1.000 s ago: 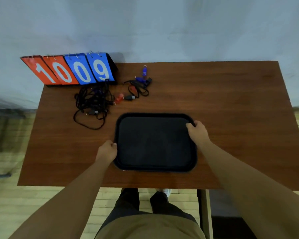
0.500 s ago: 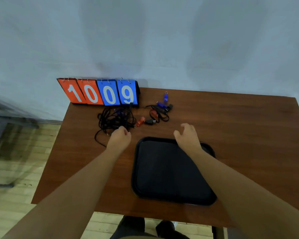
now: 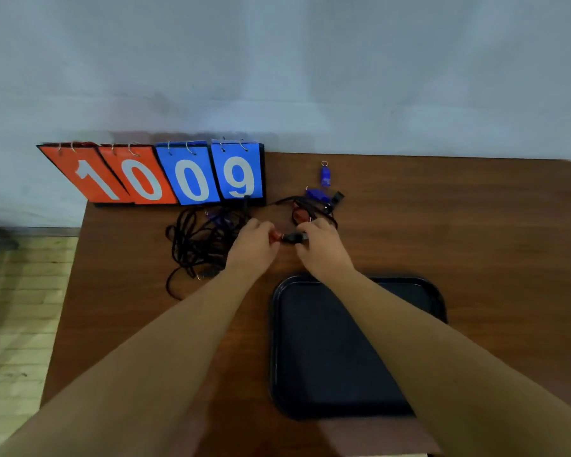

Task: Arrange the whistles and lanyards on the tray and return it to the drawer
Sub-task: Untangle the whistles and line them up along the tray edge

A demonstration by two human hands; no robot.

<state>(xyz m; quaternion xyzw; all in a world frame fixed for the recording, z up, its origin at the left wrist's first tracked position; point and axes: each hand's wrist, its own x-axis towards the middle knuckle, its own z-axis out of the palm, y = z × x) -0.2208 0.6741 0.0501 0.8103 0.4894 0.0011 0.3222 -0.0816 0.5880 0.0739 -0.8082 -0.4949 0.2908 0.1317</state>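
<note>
The black tray (image 3: 314, 357) lies on the brown table, with nothing on it. Beyond it, my left hand (image 3: 253, 245) pinches a red whistle (image 3: 275, 235). Beside it, my right hand (image 3: 322, 247) pinches a black whistle (image 3: 294, 237). The two whistles sit end to end between my hands. A tangle of black lanyards (image 3: 198, 245) lies left of my left hand. More whistles lie behind my right hand: a blue whistle (image 3: 325, 175) standing apart, and a cluster of blue, red and black whistles (image 3: 317, 202) with cords.
A flip scoreboard (image 3: 165, 174) reading 1009 stands at the table's back left edge against the grey wall. The table's left edge (image 3: 70, 291) drops to a pale tiled floor. Bare wood stretches right of the tray.
Both hands left the tray's sides and reached forward past it. They now pinch the red and black whistles. The camera view tilted up toward the wall.
</note>
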